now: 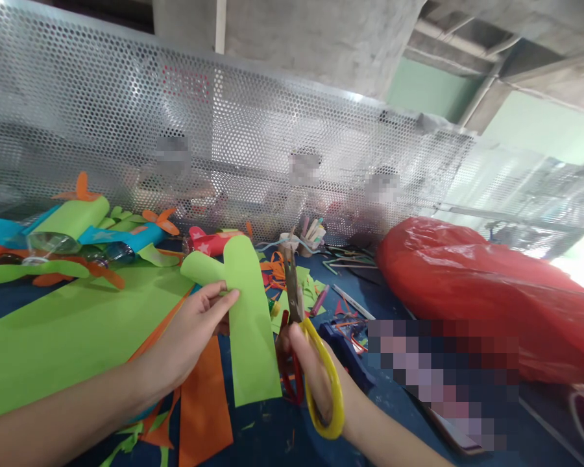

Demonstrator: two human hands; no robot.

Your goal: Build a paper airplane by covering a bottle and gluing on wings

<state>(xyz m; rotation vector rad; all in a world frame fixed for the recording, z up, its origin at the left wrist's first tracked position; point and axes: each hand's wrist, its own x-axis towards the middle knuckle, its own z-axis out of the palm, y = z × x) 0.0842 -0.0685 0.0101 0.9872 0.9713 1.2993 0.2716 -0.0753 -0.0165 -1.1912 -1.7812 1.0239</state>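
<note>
My left hand pinches a light green piece of paper by its left edge. This piece is long, with a rounded top end and a straight bottom, and another green strip sticks out to the left behind it. In my right hand is a pair of scissors with one yellow and one red handle loop. Their blades point up and away from me, just right of the green paper and apart from it. Below my left hand lies an orange paper strip.
A large green sheet covers the table's left side. Behind it lie paper-wrapped bottles with orange propellers. Paper scraps, a blue tool and a cup of markers are ahead. A red plastic bag bulges at right, before a perforated metal screen.
</note>
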